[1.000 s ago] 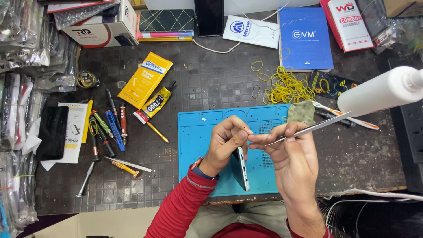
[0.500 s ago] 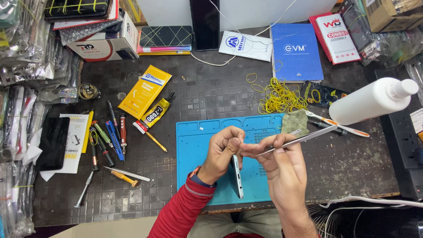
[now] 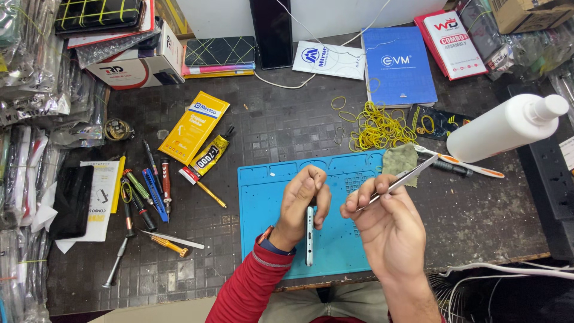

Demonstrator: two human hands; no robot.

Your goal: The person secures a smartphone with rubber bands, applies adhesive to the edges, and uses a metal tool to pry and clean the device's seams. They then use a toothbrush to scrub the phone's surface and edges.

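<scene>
Head view: left hand (image 3: 304, 203), sleeved in red, is raised over the blue mat (image 3: 263, 209), fingers curled around a white phone (image 3: 309, 236) held on edge, upright. Right hand (image 3: 385, 224) sits just beside it, fingers pinched closed on metal tweezers (image 3: 397, 181) angled up-right toward the white bottle (image 3: 505, 127) on the tabletop (image 3: 275, 131).

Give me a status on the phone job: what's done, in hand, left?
Done: tools are laid out; screwdrivers and a glue tube lie left of the blue mat. In hand: the left hand holds the phone on edge over the mat, and the right hand has a grip on tweezers, not touching the phone. Left: any work on the phone's edge; the pictures show no part removed or fitted.
</scene>
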